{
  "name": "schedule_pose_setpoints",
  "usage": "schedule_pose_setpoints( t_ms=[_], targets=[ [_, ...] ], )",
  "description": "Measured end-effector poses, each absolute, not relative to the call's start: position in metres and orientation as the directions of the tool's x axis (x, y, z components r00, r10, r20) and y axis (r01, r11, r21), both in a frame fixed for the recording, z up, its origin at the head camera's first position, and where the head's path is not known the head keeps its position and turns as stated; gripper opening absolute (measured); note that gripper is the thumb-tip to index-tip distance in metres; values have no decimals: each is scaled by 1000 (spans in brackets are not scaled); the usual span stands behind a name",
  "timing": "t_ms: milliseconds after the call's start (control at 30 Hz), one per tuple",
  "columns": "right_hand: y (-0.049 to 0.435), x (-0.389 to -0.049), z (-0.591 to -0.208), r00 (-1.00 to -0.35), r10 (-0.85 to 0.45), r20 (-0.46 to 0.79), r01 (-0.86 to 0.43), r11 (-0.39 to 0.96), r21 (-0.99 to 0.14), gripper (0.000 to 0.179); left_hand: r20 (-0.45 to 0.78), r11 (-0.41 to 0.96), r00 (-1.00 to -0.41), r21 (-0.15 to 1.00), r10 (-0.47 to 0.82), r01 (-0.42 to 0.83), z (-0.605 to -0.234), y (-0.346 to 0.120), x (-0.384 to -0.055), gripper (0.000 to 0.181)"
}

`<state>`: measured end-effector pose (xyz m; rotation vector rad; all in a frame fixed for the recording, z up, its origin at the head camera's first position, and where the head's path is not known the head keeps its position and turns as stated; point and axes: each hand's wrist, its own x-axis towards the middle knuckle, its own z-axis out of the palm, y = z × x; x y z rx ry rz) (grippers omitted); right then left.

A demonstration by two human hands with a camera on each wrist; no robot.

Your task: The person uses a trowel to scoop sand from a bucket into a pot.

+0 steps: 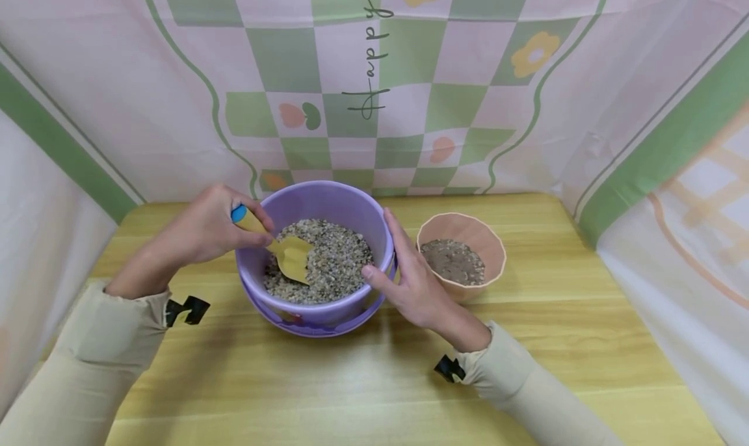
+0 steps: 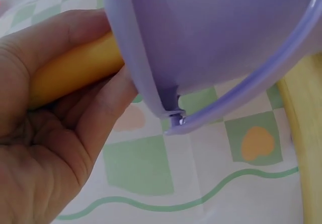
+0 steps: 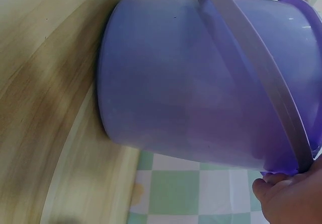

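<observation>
A purple bucket [image 1: 318, 196] stands upright on the table, partly filled with coarse grey-brown gravel [image 1: 339, 257]. My left hand [image 1: 216, 228] grips the yellow handle [image 2: 75, 68] of a toy shovel, which has a blue end. The yellow shovel blade [image 1: 294, 259] slants down into the bucket, its tip in the gravel. My right hand [image 1: 415, 283] holds the bucket's right rim, thumb on the inner side and fingers outside. In the right wrist view, that hand [image 3: 294, 196] is by the rim where the purple bail handle [image 3: 266, 78] joins; the bail hangs down around the bucket.
Just right of my right hand, a pink scalloped bowl [image 1: 494, 251] holds a layer of brown-grey grit [image 1: 453, 262]. The wooden table [image 1: 351, 394] ends at a patterned cloth [image 1: 409, 108] hanging behind and along both sides.
</observation>
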<state>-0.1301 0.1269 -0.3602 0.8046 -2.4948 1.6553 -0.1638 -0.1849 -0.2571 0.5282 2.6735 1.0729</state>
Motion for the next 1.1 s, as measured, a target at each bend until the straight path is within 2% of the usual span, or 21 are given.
schedule_pose_setpoints(
  t_ms=[333,633,1100],
  targets=[
    [127,-131,-361,-863,-387,325,-452,303,-839,88,-51,661,-930,717,365,220,-261,-181,-160,5],
    [126,-132,-362,-853,-401,333,-460,279,-843,88,-5,641,-918,717,396,273,-271,-178,-161,7],
    [125,-132,-365,-860,-379,341,-461,292,-838,88,10,612,-935,753,355,240,-276,-174,-157,6]
  ],
)
